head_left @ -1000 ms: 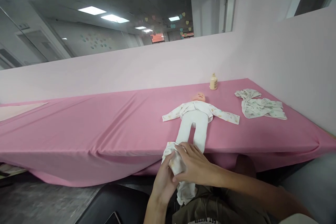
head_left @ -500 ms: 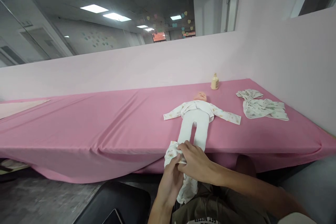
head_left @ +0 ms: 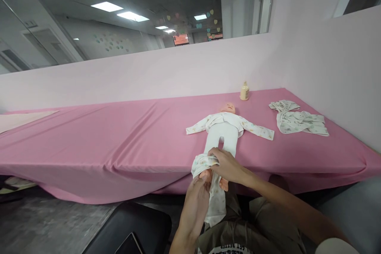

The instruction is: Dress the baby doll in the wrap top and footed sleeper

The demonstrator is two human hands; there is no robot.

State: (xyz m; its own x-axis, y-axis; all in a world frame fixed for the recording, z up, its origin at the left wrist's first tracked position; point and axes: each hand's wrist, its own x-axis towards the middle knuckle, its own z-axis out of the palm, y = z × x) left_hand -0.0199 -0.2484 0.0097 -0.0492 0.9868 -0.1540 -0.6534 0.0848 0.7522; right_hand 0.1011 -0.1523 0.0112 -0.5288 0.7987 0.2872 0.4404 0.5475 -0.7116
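Note:
A baby doll (head_left: 222, 131) lies on its back on the pink-covered table, wearing a white printed long-sleeved top. Its white legs point towards me and its bare feet stick out over the edge. Bunched around one lower leg is a pair of white printed baby pants (head_left: 218, 204), whose other part hangs down near my lap. My left hand (head_left: 196, 198) is closed on the doll's foot just below the bunched cloth. With bent fingers my right hand (head_left: 228, 165) pinches the edge of the pants beside that leg. The second foot (head_left: 224, 184) shows below my right hand.
A pale yellow bottle (head_left: 244, 92) stands by the wall behind the doll's head. Crumpled printed baby clothes (head_left: 300, 121) lie at the right. The pink cloth (head_left: 89, 139) hangs over the front edge. Below left, a phone (head_left: 130, 245) rests on a black seat (head_left: 149, 222).
The pants have shifted up the leg, and the doll's feet now show below the cloth. My right hand has moved slightly up and right; my left hand now holds the foot.

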